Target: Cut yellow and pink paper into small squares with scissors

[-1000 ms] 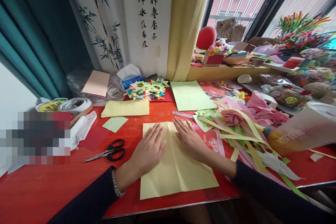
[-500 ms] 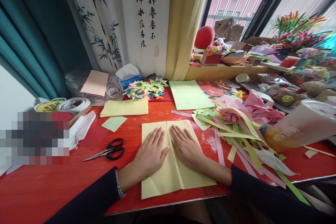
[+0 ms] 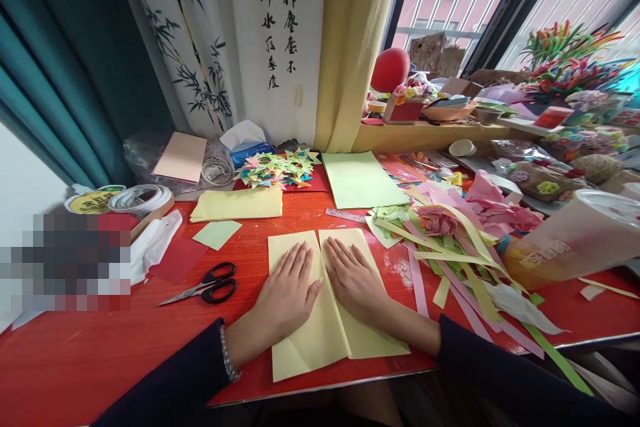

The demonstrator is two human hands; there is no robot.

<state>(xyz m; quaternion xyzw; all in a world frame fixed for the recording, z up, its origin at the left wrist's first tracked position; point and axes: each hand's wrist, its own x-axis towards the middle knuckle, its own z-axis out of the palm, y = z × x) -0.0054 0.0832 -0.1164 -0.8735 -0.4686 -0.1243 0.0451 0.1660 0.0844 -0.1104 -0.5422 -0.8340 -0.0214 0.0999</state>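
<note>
A pale yellow sheet of paper [image 3: 320,330] lies on the red table, with a line running down its middle. At the line's top end a thin split shows between the two halves. My left hand [image 3: 286,293] rests flat on the left half, fingers stretched out and pointing away from me. On the right half my right hand [image 3: 355,280] lies flat too, its fingertips close to the middle line. Neither hand grips anything. Left of the paper are scissors with black handles [image 3: 219,283], their blades pointing left.
Behind the sheet lie folded yellow paper [image 3: 237,205], green paper [image 3: 364,180], a ruler [image 3: 345,215] and a heap of folded paper pieces [image 3: 280,169]. Cut paper strips [image 3: 450,240] and a large plastic cup [image 3: 575,237] are at the right. A red paper piece [image 3: 179,260] lies left.
The two halves of the yellow sheet have shifted slightly apart, and the split at the top is wider. Both hands stay flat in nearly the same place.
</note>
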